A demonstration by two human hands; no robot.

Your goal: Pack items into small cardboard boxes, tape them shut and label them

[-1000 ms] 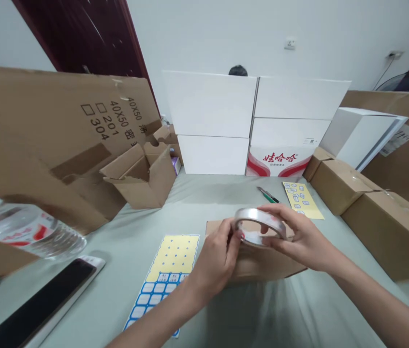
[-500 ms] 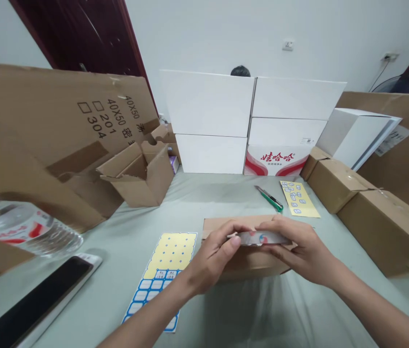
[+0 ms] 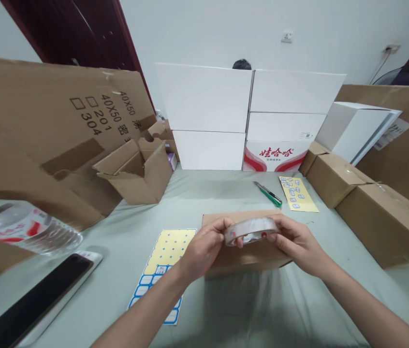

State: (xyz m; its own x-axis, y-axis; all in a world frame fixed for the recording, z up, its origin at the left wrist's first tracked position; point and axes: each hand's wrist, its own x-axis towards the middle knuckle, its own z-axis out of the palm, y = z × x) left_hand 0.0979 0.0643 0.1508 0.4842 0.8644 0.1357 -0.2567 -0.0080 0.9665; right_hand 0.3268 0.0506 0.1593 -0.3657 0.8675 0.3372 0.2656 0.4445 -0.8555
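Between my two hands is a roll of clear packing tape [image 3: 251,226], tilted so that part of its inner ring shows. My left hand [image 3: 208,249] pinches the roll's left side, with a fingertip showing inside the ring. At its right side, my right hand [image 3: 297,244] grips the roll between thumb and fingers. Below the tape sits a closed brown cardboard box [image 3: 251,261], partly hidden by my hands. A sheet of blue-bordered labels on yellow backing [image 3: 170,249] lies left of the box, partly under my left forearm.
Beyond the box lie a green utility knife [image 3: 270,195] and a yellow sticker sheet [image 3: 299,194]. An open carton [image 3: 146,179], a water bottle [image 3: 26,224] and a phone [image 3: 41,295] are on the left. Brown boxes [image 3: 382,222] line the right; white panels [image 3: 208,150] stand behind.
The tape roll has been turned in my hands; its ring and opening now show, where before only a narrow edge did. Both hands have shifted their hold. The view has moved slightly.
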